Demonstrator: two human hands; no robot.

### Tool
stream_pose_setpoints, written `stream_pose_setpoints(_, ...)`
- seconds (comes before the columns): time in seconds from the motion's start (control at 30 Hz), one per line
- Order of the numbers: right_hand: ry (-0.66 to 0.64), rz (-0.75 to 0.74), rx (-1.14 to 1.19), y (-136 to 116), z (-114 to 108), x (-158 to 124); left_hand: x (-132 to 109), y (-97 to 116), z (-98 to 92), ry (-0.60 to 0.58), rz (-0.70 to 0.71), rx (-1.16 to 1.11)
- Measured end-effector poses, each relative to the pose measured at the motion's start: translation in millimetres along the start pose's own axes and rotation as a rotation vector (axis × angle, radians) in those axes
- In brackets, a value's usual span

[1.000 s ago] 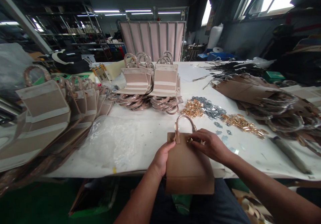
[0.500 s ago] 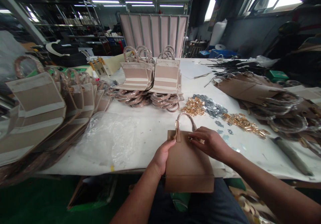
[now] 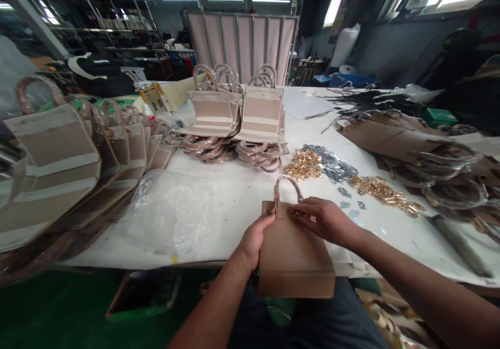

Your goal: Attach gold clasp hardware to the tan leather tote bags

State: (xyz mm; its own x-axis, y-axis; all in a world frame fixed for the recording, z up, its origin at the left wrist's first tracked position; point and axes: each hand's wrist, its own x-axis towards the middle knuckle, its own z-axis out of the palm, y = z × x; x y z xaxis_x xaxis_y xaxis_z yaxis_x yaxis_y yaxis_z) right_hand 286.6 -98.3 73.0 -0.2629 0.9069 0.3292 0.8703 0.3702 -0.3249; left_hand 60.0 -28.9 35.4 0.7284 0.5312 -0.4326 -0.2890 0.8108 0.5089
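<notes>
A tan bag panel (image 3: 291, 255) with a rounded handle (image 3: 287, 182) lies at the near edge of the white table (image 3: 234, 203). My left hand (image 3: 253, 237) grips the panel's left side, thumb on top. My right hand (image 3: 324, 221) is closed, its fingertips pinching a small gold fitting (image 3: 296, 215) at the handle's right end near the panel's top edge. How much of the fitting the fingers cover I cannot tell.
Piles of gold clasps (image 3: 302, 164) and silver plates (image 3: 330, 166) lie beyond my hands. Finished striped bags stand at the back (image 3: 260, 112) and left (image 3: 58, 156). Brown panels with handles (image 3: 410, 140) are heaped right. A clear plastic sheet (image 3: 172, 213) lies left; a dark tool (image 3: 457, 237) right.
The hands and panel hold nearly the same pose; only the camera has shifted slightly, moving the scene up and a little right in view.
</notes>
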Motion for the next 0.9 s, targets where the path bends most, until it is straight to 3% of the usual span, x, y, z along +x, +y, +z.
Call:
stream_pose_setpoints(0.4, -0.069, 0.071, -0.213, -19.2, 6.3, 8.8, -0.4, 3.8, 8.1, 0.025, -0.017, 0.000)
stream_pose_setpoints(0.7, -0.080, 0.078, 0.087, -6.2, 0.6, -0.9, -3.0, 0.7, 4.6, -0.029, 0.021, 0.004)
stream_pose_setpoints(0.9, -0.038, 0.165, 0.134, -6.2, 1.3, 1.5, -0.4, 1.0, 2.9, 0.020, -0.010, 0.011)
